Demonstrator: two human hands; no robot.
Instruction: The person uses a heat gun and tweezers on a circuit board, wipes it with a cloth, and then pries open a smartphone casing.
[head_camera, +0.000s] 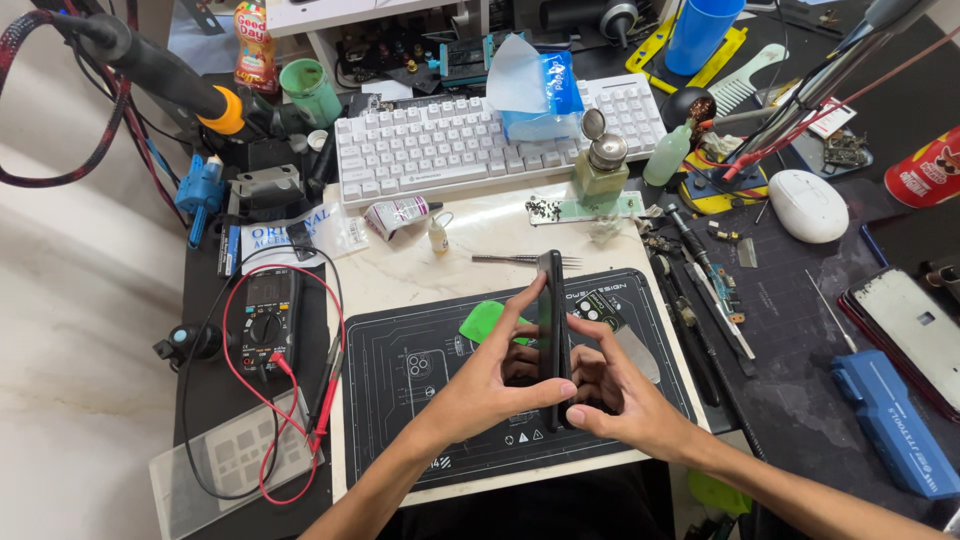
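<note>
Both hands (560, 385) on upright phone (553, 330), prob. gripped

Glossy black glass phone (553, 330), matt dark rubbery work mat (400, 400), polished pale marble slab (480, 225), smooth white plastic keyboard (450, 140), bright metal tweezers (515, 260)

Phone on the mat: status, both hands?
Left hand and right hand both grip the black phone, stood on edge. Green pick behind it. Tweezers lie clear.
</note>
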